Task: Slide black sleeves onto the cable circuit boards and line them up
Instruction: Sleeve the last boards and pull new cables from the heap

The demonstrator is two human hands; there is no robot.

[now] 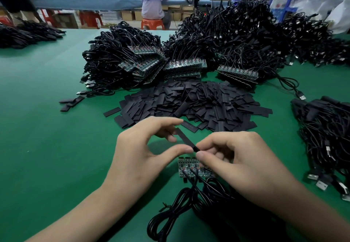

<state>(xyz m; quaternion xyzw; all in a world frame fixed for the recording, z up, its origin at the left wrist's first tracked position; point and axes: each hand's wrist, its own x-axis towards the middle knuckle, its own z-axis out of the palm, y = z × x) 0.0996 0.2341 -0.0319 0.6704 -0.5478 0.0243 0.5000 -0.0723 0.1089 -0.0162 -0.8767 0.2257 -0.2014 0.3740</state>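
Observation:
A flat black sleeve (186, 140) hangs in the air over the green mat, slanting from upper left to lower right. My left hand (144, 147) pinches it between thumb and fingers. My right hand (240, 158) pinches its lower right end. Just below the hands a short row of small green circuit boards (189, 167) lies on the mat, partly hidden by my right hand. Their black cables (181, 207) coil toward me. A big loose pile of black sleeves (193, 101) lies beyond the hands.
Heaps of cables with stacked circuit boards (144, 61) fill the far middle. A cable bundle with USB plugs (325, 143) sits at the right. A few stray sleeves (71, 102) lie at the left. A person on an orange stool (152, 24) sits behind the table.

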